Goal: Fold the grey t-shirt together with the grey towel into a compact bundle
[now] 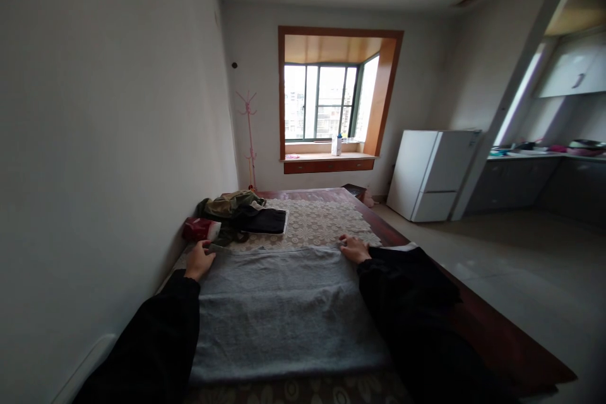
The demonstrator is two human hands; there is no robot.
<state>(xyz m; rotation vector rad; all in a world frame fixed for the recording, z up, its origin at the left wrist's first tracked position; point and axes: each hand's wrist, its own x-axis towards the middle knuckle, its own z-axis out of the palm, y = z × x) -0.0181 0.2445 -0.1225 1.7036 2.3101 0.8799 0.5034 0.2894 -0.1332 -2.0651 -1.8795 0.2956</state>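
Gripping the far edge of a grey garment [284, 309] spread flat on the table [497, 334], the left hand [199, 260] and the right hand [354, 249] each close their fingers on one far corner, so far as the small view shows. The lace cloth [322, 222] beneath looks loose; an uneven pull could likely drag or rumple it, or nudge the heap of clothes [230, 205] and folded dark piece [262, 221] lying just beyond. No open container shows nearby; the white fridge [433, 173] stands shut, its contents hidden.
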